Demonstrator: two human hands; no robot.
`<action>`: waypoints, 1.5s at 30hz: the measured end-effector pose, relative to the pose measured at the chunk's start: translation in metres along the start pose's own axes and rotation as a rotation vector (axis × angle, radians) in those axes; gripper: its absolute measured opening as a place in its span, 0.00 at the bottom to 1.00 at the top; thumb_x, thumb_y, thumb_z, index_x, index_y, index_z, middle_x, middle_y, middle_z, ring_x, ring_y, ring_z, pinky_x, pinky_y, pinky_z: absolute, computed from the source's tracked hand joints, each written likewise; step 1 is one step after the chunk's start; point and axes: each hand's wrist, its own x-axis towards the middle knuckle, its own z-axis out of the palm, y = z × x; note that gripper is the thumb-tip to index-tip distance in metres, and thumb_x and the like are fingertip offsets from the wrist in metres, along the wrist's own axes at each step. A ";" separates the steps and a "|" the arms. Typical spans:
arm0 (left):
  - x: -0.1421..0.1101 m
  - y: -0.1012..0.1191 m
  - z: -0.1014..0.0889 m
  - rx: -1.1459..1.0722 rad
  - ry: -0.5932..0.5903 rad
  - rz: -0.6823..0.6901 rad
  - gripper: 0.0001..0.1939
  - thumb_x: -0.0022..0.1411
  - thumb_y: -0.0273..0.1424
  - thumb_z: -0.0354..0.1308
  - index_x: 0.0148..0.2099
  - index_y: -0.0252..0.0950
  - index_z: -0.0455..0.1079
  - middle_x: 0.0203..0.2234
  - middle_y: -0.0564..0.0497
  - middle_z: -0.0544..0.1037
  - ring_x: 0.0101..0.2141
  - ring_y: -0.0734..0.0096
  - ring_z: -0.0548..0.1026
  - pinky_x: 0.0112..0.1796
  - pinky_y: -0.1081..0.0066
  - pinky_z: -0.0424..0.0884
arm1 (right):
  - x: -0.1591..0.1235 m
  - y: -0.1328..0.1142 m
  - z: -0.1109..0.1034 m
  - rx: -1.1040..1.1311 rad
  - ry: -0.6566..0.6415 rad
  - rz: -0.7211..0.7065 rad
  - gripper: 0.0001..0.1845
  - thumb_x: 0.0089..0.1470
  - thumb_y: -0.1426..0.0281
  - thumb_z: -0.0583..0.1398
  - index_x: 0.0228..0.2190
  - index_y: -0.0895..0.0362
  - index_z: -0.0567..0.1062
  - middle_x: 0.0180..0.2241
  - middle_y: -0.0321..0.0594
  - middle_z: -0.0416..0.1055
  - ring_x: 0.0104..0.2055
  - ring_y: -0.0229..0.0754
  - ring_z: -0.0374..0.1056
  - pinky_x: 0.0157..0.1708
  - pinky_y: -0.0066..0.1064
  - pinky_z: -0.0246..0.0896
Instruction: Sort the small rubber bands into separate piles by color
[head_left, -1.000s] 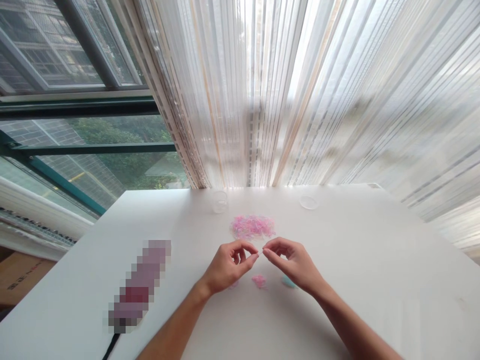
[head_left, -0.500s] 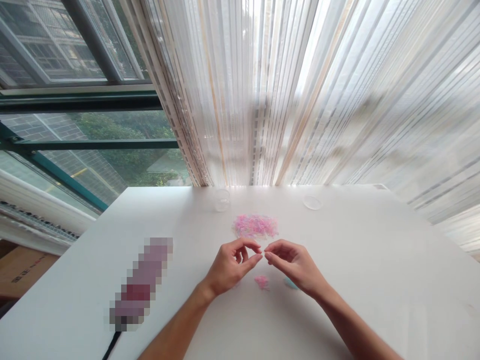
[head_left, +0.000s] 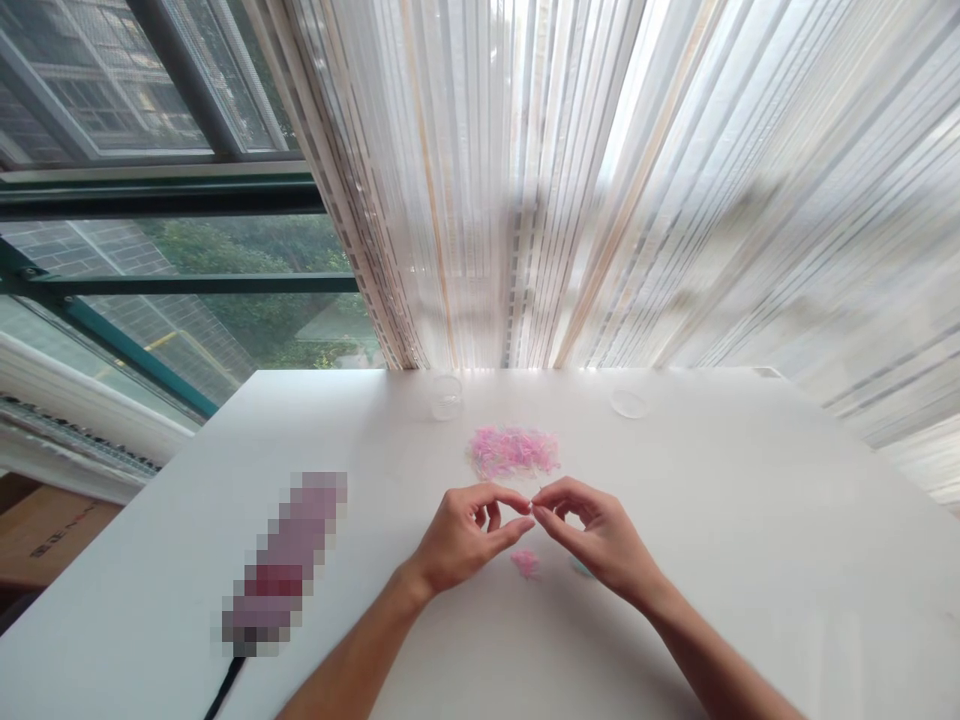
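Note:
My left hand (head_left: pixel 469 530) and my right hand (head_left: pixel 589 525) meet at the fingertips above the white table (head_left: pixel 480 655). Each pinches thumb toward index finger. Whatever lies between the fingertips is too small to name. Just beyond them spreads a pile of small pink and pale tube-like pieces (head_left: pixel 512 452). Below the touching fingertips, nearer to me, lies a smaller pink cluster (head_left: pixel 525 564) of similar pieces. A light blue-green item (head_left: pixel 581 567) is partly covered by my right hand.
At the back stand a clear round container (head_left: pixel 447 398) and, further right, a clear shallow lid or dish (head_left: pixel 628 404). To the left lies a blurred-out purple object (head_left: pixel 289 555) with a black cord. Curtains (head_left: pixel 480 200) and a window border the far edge; a cardboard box (head_left: pixel 56 535) sits at far left.
My fingertips have come together; the small gap between the two hands has closed. The left hand has shifted slightly to the right. The piles look the same.

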 end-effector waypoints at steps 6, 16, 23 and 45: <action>0.000 0.000 0.000 0.000 0.004 -0.004 0.12 0.59 0.39 0.65 0.40 0.36 0.80 0.31 0.48 0.83 0.23 0.76 0.67 0.26 0.75 0.66 | 0.002 -0.001 0.001 -0.041 0.036 -0.046 0.07 0.58 0.65 0.61 0.32 0.54 0.78 0.31 0.39 0.77 0.32 0.40 0.70 0.34 0.30 0.67; 0.000 0.000 0.000 0.044 0.070 0.013 0.09 0.60 0.35 0.63 0.39 0.37 0.82 0.25 0.50 0.82 0.22 0.76 0.66 0.25 0.76 0.65 | 0.001 0.000 0.002 -0.049 0.060 -0.073 0.06 0.58 0.66 0.61 0.32 0.54 0.77 0.31 0.39 0.76 0.33 0.40 0.70 0.34 0.31 0.68; 0.001 0.002 -0.001 0.033 0.058 -0.001 0.10 0.61 0.37 0.62 0.38 0.37 0.82 0.25 0.50 0.81 0.22 0.76 0.65 0.24 0.76 0.64 | 0.001 -0.001 0.001 -0.074 0.040 -0.037 0.10 0.59 0.62 0.61 0.36 0.54 0.77 0.36 0.41 0.78 0.35 0.42 0.73 0.37 0.33 0.70; 0.001 -0.001 0.000 0.050 0.093 0.016 0.10 0.61 0.38 0.63 0.36 0.37 0.81 0.24 0.51 0.80 0.22 0.76 0.66 0.25 0.76 0.65 | -0.001 0.002 0.002 -0.157 0.036 -0.083 0.08 0.60 0.63 0.60 0.33 0.53 0.76 0.31 0.39 0.76 0.32 0.41 0.70 0.32 0.31 0.68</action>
